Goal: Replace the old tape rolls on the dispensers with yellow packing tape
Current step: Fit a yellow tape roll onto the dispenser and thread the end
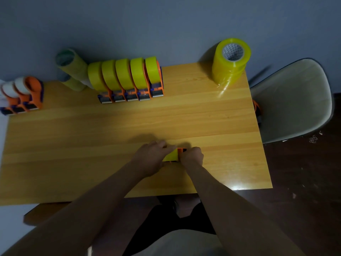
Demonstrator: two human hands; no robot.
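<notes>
Near the table's front middle an orange dispenser point(181, 150) carrying a yellow tape roll point(171, 156) lies between my hands. My left hand point(151, 159) covers the roll's left side, fingers reaching over its top. My right hand point(191, 157) grips the dispenser's right end with curled fingers. Much of the dispenser is hidden under both hands. At the back middle stands a row of several orange dispensers with yellow rolls point(127, 78). Orange dispensers with white old rolls point(20, 95) sit at the back left edge.
A wrapped stack of yellow tape rolls point(230, 63) stands at the back right corner of the wooden table point(92, 135). Pale tubes of wrapped rolls point(72, 69) lean against the wall at the back left. A grey chair point(295, 100) stands to the right.
</notes>
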